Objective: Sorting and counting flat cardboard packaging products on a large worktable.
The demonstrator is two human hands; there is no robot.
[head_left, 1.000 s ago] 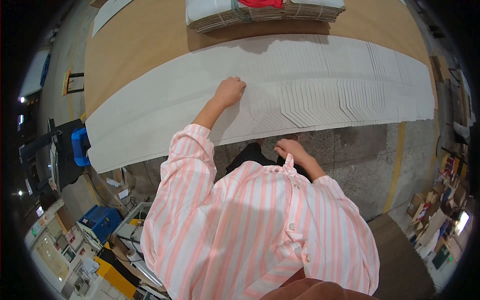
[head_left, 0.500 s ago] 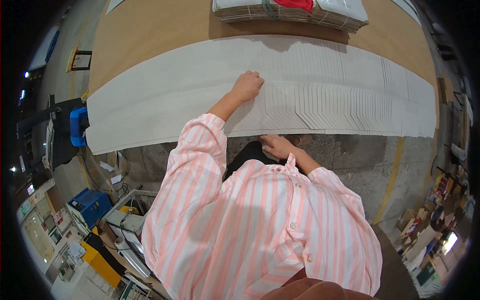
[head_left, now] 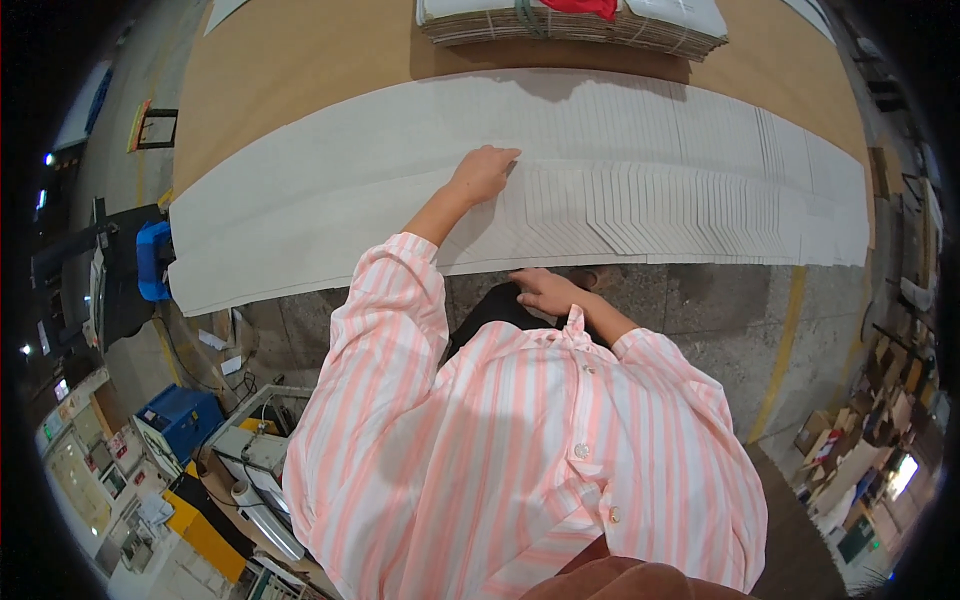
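A: Grey card sheets (head_left: 640, 190), fanned in an overlapping row, lie mid-frame across the brown desk (head_left: 300, 60). Left hand (head_left: 484, 174) rests flat on them, fingers loose, grasping nothing.

B: Right hand (head_left: 545, 291)?

A: Lower centre, at the row's near edge, over the floor (head_left: 700, 310). Whether it pinches a sheet, I cannot tell.

B: Risk?

A: A hard push could likely skew the fan or slide sheets off the edge.

B: Hidden?

A: Bundled stack (head_left: 570, 22), top of frame, is cut off.
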